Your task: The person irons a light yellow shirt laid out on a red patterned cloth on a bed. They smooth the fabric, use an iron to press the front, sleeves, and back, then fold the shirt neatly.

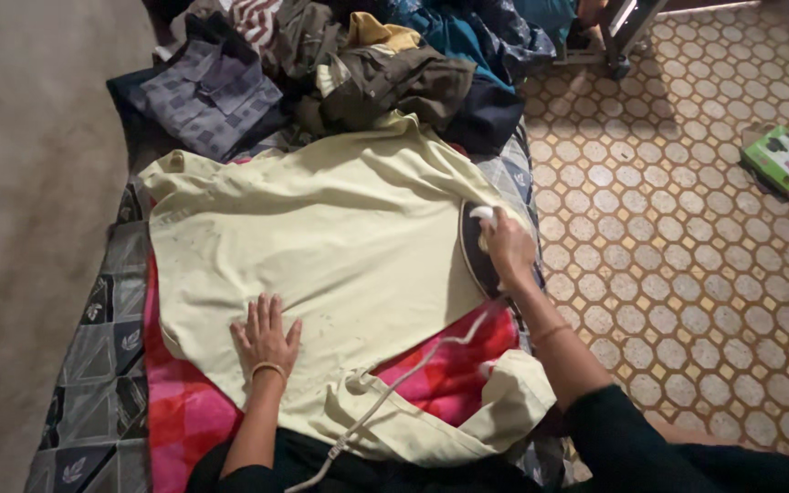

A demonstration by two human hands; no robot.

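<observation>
While your left hand (pixel 265 340) lies flat, fingers spread, on the pale yellow shirt (pixel 321 246) over the pink blanket (pixel 184 411), your right hand (pixel 509 248) wraps closed around the iron (pixel 478 248) at the shirt's right edge. Shirt looks light, soft, apt to wrinkle; hold it by pressing flat. Iron is probably heavy, stiff; grip the handle. Its soleplate is mostly hidden, and the cord (pixel 394 388) runs out of frame. Clothes pile (pixel 367 64) is cut off at the top.

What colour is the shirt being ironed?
Pale yellow shirt, seen best in the head view.
</observation>
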